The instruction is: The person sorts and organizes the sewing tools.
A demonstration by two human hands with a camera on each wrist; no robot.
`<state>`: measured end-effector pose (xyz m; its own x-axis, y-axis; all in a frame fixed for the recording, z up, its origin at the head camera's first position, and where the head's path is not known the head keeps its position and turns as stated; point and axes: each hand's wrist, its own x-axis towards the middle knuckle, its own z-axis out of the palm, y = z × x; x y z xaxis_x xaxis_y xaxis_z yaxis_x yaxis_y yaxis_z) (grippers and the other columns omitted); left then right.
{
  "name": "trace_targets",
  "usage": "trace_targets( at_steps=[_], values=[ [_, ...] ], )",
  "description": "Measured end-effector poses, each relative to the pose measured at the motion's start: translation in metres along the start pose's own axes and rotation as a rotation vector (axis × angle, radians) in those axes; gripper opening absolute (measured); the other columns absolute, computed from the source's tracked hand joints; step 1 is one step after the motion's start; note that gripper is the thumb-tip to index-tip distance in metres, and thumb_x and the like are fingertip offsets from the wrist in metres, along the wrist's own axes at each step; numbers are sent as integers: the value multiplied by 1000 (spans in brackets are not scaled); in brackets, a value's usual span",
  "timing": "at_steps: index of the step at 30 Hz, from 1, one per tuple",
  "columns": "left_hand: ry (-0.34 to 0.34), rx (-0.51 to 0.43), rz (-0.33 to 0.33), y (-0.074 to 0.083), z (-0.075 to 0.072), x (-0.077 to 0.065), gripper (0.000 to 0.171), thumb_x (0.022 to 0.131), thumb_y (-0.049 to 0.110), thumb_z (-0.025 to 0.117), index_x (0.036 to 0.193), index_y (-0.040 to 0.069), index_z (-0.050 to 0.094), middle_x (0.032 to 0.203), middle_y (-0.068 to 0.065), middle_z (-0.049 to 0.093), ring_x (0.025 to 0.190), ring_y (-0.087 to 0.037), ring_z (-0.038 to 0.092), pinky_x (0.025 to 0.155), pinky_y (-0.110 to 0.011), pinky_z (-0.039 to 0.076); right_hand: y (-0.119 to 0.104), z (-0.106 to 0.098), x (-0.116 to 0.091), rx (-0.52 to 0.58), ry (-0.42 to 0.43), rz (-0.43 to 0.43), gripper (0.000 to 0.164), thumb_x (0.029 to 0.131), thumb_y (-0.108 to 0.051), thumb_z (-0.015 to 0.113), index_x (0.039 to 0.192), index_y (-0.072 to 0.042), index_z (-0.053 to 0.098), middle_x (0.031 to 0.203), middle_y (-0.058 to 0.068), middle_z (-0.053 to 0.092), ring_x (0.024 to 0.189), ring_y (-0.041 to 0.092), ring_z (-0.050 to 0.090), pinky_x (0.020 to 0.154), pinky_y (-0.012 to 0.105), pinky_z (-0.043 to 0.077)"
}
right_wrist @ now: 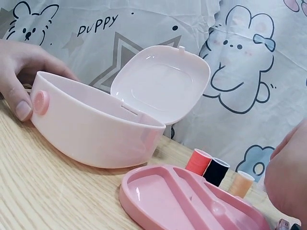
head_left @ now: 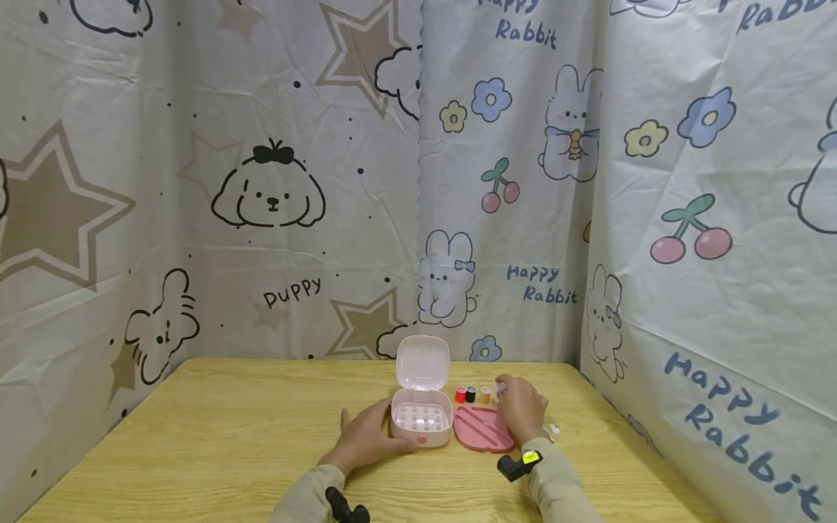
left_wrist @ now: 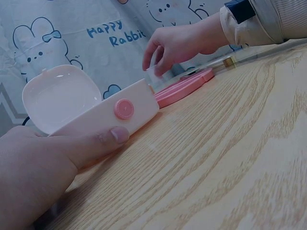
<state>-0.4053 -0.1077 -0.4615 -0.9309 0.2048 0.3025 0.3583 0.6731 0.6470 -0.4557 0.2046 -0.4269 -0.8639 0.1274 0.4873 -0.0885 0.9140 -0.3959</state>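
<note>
A pale pink box [right_wrist: 96,132] stands on the table with its lid [head_left: 423,362] raised at the back and a round pink button on its front. My left hand [head_left: 368,437] holds the box by its left side, thumb along the front wall beneath the button. Right of it lies a darker pink tray [right_wrist: 148,194] with molded slots. Behind the tray stand a red spool [right_wrist: 197,162], a black spool [right_wrist: 216,172] and an orange spool [right_wrist: 241,184] of thread. My right hand [head_left: 523,408] pinches a small whitish thing [left_wrist: 154,72], mostly hidden by the fingers, beside the spools.
The wooden table [head_left: 229,436] extends widely to the left. Small white bits [head_left: 554,428] lie right of the tray, near my right wrist. A printed curtain [head_left: 275,276] hangs along the table's back and sides.
</note>
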Motion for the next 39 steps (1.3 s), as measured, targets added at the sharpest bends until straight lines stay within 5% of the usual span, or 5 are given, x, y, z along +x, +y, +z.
trace_targets(
  at_steps=[39],
  values=[
    [-5,1,-3,7,-6,-4,107,69,63,90,152,9,50,148,-12,57,138,-41,49,107,-83,-6,-43,-20,7,70,-30,-102,25,91,-16,79,116,-15,78,99,3,72,91,27,67,80,55,46]
  ],
)
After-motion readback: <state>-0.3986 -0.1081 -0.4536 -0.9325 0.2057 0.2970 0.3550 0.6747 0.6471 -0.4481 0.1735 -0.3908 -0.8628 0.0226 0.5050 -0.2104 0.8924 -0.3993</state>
